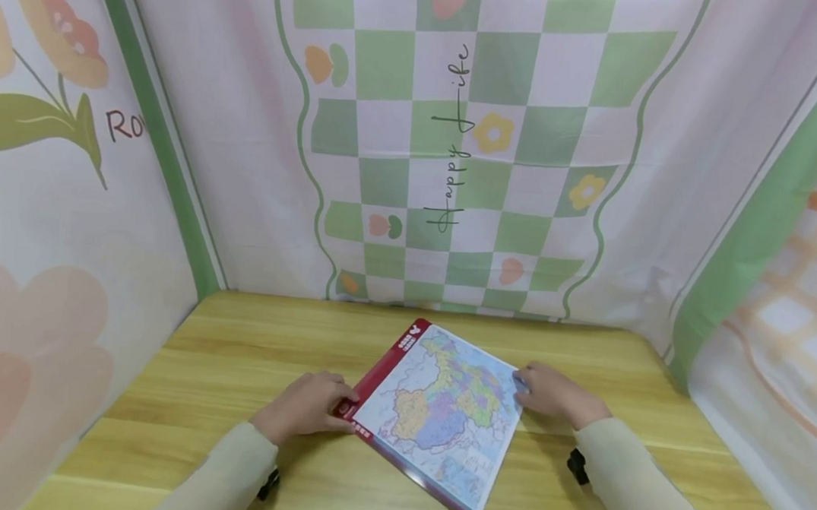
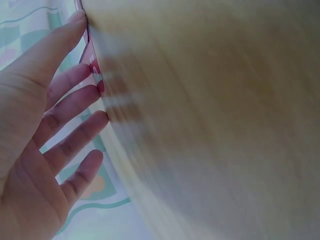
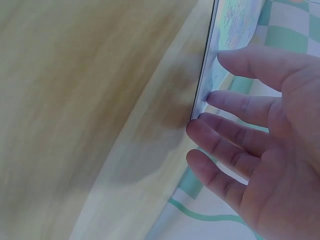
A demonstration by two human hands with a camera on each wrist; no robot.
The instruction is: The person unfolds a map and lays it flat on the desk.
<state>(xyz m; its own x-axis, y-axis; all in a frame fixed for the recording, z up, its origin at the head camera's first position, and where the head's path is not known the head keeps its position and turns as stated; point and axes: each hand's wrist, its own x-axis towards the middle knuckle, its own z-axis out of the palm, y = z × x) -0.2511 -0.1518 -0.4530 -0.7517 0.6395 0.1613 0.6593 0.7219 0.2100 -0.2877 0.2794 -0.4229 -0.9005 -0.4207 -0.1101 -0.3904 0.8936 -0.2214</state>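
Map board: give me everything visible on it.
The map board is a thin, flat, stiff-looking rectangle printed with a multicoloured map, with a red band along one edge. It lies flat on the wooden table, turned at an angle to the table's edges. The left hand touches its red-band corner with straight fingers; the right hand touches the opposite edge. The wrist views show only its thin edge.

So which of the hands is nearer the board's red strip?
Left. The left hand touches the map board at its red strip; the right hand touches the opposite edge.
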